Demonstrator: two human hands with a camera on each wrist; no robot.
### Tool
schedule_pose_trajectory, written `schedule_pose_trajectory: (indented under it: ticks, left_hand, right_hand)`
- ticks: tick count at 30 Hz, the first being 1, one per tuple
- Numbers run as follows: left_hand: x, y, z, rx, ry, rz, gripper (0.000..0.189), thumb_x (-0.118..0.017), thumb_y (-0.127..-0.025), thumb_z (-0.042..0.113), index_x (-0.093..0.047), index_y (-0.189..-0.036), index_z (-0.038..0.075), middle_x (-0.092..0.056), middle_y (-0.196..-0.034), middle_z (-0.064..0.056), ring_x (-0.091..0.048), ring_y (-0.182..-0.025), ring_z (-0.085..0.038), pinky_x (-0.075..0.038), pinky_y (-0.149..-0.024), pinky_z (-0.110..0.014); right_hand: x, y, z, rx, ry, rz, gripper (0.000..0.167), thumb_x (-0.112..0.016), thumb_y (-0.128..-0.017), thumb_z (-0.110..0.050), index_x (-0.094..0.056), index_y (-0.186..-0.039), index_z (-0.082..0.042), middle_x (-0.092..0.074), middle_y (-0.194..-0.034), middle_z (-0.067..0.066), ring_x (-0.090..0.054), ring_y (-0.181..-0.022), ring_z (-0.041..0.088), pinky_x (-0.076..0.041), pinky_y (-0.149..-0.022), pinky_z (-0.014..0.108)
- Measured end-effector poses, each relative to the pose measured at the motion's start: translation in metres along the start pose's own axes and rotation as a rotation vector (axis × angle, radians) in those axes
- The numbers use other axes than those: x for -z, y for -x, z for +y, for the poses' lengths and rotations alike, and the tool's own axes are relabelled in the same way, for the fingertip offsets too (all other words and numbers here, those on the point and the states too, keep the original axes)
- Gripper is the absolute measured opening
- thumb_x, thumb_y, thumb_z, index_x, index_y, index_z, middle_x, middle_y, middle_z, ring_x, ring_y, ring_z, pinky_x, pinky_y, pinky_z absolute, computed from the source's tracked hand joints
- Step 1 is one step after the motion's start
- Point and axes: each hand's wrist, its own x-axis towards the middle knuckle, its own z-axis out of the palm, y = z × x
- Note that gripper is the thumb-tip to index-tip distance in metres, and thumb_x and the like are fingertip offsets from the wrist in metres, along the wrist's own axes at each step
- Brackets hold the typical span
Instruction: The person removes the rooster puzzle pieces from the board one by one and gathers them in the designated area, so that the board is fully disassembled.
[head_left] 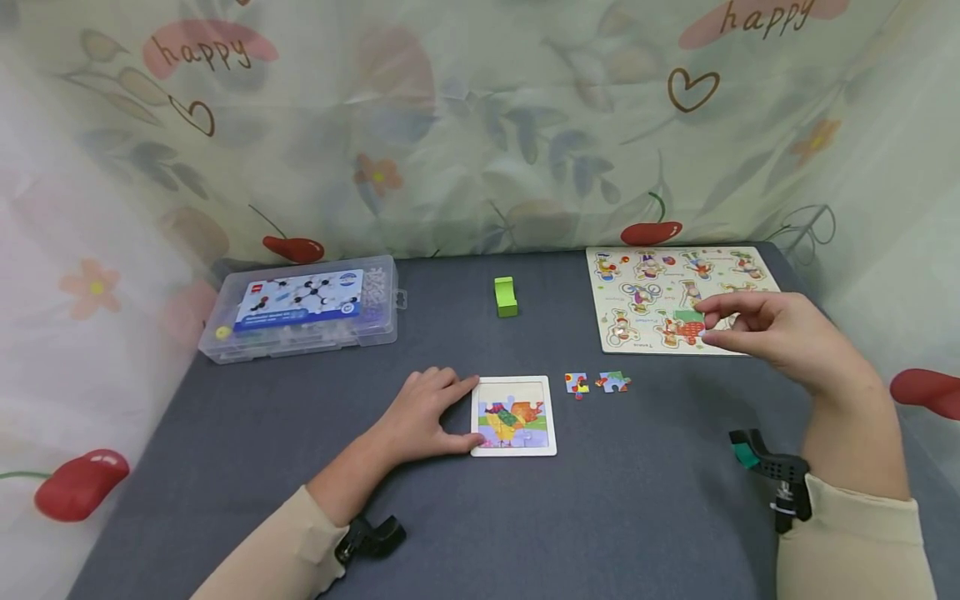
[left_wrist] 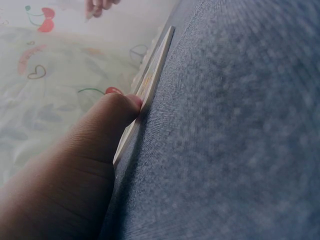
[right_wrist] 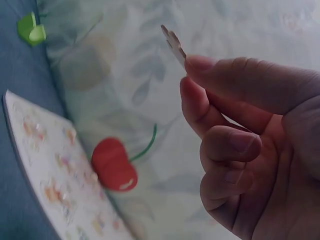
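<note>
Pinching a puzzle piece (head_left: 690, 327), the right hand (head_left: 783, 335) is raised; the left hand (head_left: 423, 417), thumb and forefinger spread, touches the puzzle tray (head_left: 517, 389). Only the right-wrist view shows the piece edge-on.

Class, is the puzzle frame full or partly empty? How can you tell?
Partly empty: the puzzle frame shows bare backing above the fitted pieces.

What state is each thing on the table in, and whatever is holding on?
Framed jigsaw puzzle: flat, partly filled, top strip bare
Left loose jigsaw piece: flat, outside the frame
Right loose jigsaw piece: flat, outside the frame
Held jigsaw piece: pinched, raised
Right grip: pinching that piece
Left grip: touching the puzzle's left side
Clear plastic case: closed
Green block: at rest, untouched
Figure board: lying flat
</note>
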Motion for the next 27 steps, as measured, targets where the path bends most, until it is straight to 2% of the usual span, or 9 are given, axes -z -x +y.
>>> schedule_pose_trajectory:
  ticks: [6,11,14,18,23,27]
  left_hand:
    - [0.000,0.001,0.000,0.002,0.000,0.003,0.085,-0.068,-0.083,0.070,-0.059,-0.147,0.014,-0.055,-0.105,0.001,-0.042,-0.087,-0.014,-0.031,-0.075,-0.033]
    - [0.000,0.001,0.000,-0.003,0.002,0.013,0.084,-0.069,-0.083,0.069,-0.060,-0.146,0.014,-0.055,-0.104,0.001,-0.043,-0.086,-0.014,-0.032,-0.075,-0.033]
    - [0.000,0.001,0.001,-0.005,0.001,0.017,0.084,-0.070,-0.083,0.069,-0.060,-0.146,0.014,-0.054,-0.102,0.002,-0.042,-0.085,-0.014,-0.031,-0.074,-0.033]
    - [0.000,0.000,0.001,-0.004,0.000,0.018,0.084,-0.070,-0.083,0.068,-0.060,-0.146,0.014,-0.053,-0.101,0.002,-0.042,-0.084,-0.014,-0.031,-0.074,-0.033]
    - [0.000,0.000,0.001,-0.003,0.000,0.015,0.084,-0.070,-0.083,0.069,-0.060,-0.146,0.014,-0.054,-0.101,0.002,-0.042,-0.084,-0.013,-0.031,-0.074,-0.033]
    - [0.000,0.000,0.001,-0.003,0.000,0.014,0.085,-0.069,-0.083,0.069,-0.059,-0.146,0.014,-0.053,-0.101,0.002,-0.041,-0.084,-0.013,-0.031,-0.074,-0.033]
  right_hand:
    - [-0.002,-0.012,0.029,-0.039,-0.071,-0.061,0.031,-0.076,-0.095,-0.013,-0.069,-0.124,-0.004,-0.070,-0.094,0.000,-0.059,-0.070,0.013,-0.046,-0.064,0.026]
    - [-0.007,-0.020,0.050,-0.078,-0.081,-0.122,0.034,-0.075,-0.095,-0.014,-0.065,-0.124,0.002,-0.064,-0.088,-0.003,-0.057,-0.073,0.011,-0.044,-0.064,0.028]
    - [-0.011,-0.024,0.059,-0.101,-0.082,-0.172,0.037,-0.076,-0.094,-0.013,-0.063,-0.125,0.004,-0.060,-0.084,-0.005,-0.049,-0.065,0.009,-0.040,-0.057,0.030]
    - [-0.016,-0.028,0.066,-0.123,-0.077,-0.250,0.040,-0.076,-0.093,-0.010,-0.061,-0.126,0.007,-0.054,-0.077,-0.006,-0.038,-0.056,0.007,-0.036,-0.050,0.030]
    - [-0.025,-0.034,0.070,-0.144,-0.056,-0.358,0.041,-0.075,-0.093,-0.011,-0.060,-0.127,0.007,-0.053,-0.071,-0.005,-0.039,-0.055,0.007,-0.035,-0.051,0.028]
    - [-0.034,-0.038,0.070,-0.141,-0.051,-0.400,0.040,-0.077,-0.091,-0.012,-0.063,-0.125,0.005,-0.050,-0.069,-0.003,-0.039,-0.056,0.006,-0.034,-0.053,0.026]
